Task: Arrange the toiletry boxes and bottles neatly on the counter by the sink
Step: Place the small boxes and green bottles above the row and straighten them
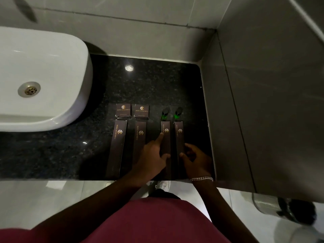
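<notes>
Toiletry boxes (120, 142), green bottles (165, 113): rowed lower centre on counter (149, 81), right of sink (43, 67) | left hand (152, 155): index straight, touching third long box (166, 137) | right hand (196, 160): pinching fourth long box (179, 135) | likely light, crushable card; nudge by long edges

Glossy speckled stone counter (149, 81), matt cardboard boxes (117, 148).

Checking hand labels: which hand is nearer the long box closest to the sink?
Left. The left hand is right of the long box; the right hand is farther right.
</notes>
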